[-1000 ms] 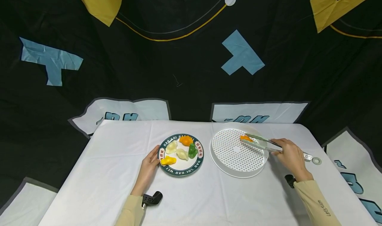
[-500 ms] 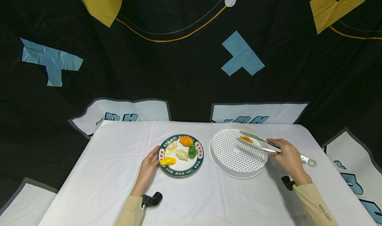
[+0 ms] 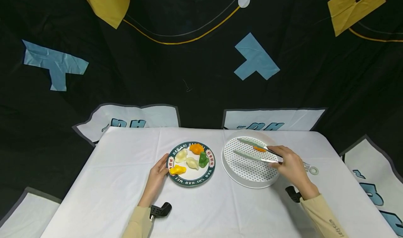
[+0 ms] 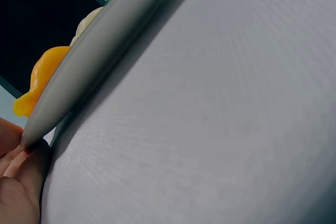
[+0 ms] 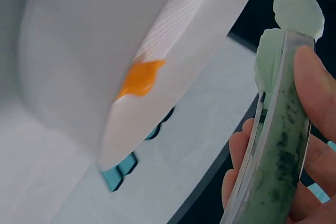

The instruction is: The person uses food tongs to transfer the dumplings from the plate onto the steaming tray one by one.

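White-covered counter [image 3: 201,210], black backdrop [image 3: 195,73] behind; left hand [image 3: 157,172]: fingers clamped on the left rim of the plate [image 3: 189,182], which carries five dumplings [image 3: 192,163]; right hand [image 3: 292,164]: fingers clamped on the tongs [image 3: 252,156], whose ends stand apart above the perforated tray [image 3: 245,171] and hold nothing; the lone orange dumpling [image 3: 259,149] lies on that tray. It is probably light and smooth, perhaps slippery; softness cannot be told by sight; grip gently across its middle. Tongs appear springy; squeeze at mid-arm. Plate looks stiff; hold by the rim.
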`<action>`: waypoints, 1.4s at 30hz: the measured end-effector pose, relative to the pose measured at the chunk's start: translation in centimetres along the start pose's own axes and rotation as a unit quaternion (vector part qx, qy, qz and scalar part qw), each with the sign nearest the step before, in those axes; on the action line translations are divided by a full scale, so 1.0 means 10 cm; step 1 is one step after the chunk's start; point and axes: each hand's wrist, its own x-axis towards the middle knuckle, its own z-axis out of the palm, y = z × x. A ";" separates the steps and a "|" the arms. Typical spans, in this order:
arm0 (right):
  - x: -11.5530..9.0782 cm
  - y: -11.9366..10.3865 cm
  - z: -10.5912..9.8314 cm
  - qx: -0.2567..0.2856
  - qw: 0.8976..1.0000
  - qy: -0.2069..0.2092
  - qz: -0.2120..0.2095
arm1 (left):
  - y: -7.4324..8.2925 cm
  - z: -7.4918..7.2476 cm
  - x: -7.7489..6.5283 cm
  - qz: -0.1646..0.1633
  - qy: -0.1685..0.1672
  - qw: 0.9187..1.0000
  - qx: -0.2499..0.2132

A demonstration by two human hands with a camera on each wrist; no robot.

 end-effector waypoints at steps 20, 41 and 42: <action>0.22 -0.63 0.48 -0.004 0.993 -0.078 -0.085 | 0.01 -0.01 0.00 0.000 0.009 1.000 -0.005; 0.49 -0.86 0.69 -0.077 0.983 -0.136 -0.095 | 0.00 0.00 0.00 0.002 0.005 1.000 -0.007; 0.49 -0.86 0.68 -0.079 0.983 -0.139 -0.094 | 0.00 0.00 0.00 0.002 0.005 1.000 -0.009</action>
